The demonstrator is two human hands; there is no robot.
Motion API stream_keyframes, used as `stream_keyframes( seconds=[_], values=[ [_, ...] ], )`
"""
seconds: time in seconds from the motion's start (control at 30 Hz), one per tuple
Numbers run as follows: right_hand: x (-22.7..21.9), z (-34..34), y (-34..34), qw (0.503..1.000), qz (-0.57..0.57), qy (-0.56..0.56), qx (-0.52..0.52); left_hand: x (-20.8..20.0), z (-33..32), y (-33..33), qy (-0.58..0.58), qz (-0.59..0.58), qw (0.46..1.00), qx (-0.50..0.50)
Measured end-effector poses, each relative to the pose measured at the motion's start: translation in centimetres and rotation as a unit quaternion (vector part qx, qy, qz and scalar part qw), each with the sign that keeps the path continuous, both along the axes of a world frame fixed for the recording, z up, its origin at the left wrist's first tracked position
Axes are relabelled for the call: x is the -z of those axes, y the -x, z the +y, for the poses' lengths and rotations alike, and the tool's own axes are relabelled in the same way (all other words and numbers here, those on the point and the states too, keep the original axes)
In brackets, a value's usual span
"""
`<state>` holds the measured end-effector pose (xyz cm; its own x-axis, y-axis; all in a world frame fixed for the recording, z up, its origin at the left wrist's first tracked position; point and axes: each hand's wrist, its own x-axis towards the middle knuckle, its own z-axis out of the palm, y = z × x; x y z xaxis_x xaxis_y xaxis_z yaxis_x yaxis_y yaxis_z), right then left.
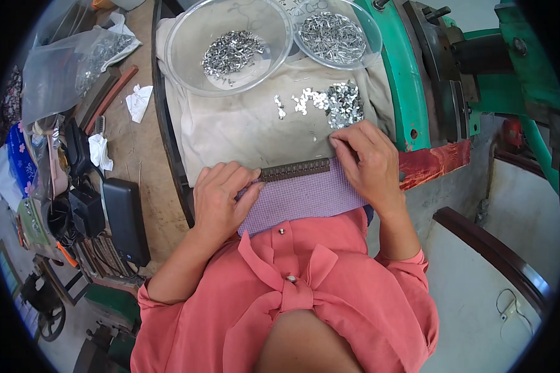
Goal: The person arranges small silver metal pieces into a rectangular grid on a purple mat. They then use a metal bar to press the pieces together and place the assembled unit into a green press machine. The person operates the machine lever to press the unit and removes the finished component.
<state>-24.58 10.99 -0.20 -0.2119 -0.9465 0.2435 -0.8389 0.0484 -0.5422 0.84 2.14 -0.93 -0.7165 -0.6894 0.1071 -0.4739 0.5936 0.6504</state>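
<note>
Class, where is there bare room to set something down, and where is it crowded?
Bare cloth lies between the large clear bowl and the left hand, left of the silver pieces. The wooden table has room between the black case and the dark edge. Crowded: among those pieces beside the right hand; the table's left side.

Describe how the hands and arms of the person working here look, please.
The left hand and right hand are ungloved, with no rings or watch that I can see. The forearms are uncovered as well. Coral-pink sleeves, matching the blouse, end around the elbows. No cables or markings show.
</note>
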Motion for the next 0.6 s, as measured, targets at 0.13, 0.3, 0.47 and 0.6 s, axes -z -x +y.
stream_keyframes(
  seconds=[0.13, 0.3, 0.47, 0.6],
  values=[
    [-1.0, 0.5, 0.0, 0.978, -0.196, -0.055, 0.033, 0.0, 0.0, -0.1, -0.002, 0.0, 1.0, 0.0],
    [-1.1, 0.8, 0.6, 0.982, -0.169, -0.066, -0.043, 0.0, 0.0, 0.0, 0.0, 0.0, 1.0, -0.001],
    [-1.2, 0.7, 0.6, 0.985, -0.14, -0.079, -0.066, 0.0, 0.0, 0.0, 0.003, -0.001, 1.0, 0.0],
    [-1.0, 0.8, 0.4, 0.99, -0.097, -0.065, -0.078, 0.0, 0.0, 0.0, 0.003, -0.002, 1.0, 0.003]
  ],
)
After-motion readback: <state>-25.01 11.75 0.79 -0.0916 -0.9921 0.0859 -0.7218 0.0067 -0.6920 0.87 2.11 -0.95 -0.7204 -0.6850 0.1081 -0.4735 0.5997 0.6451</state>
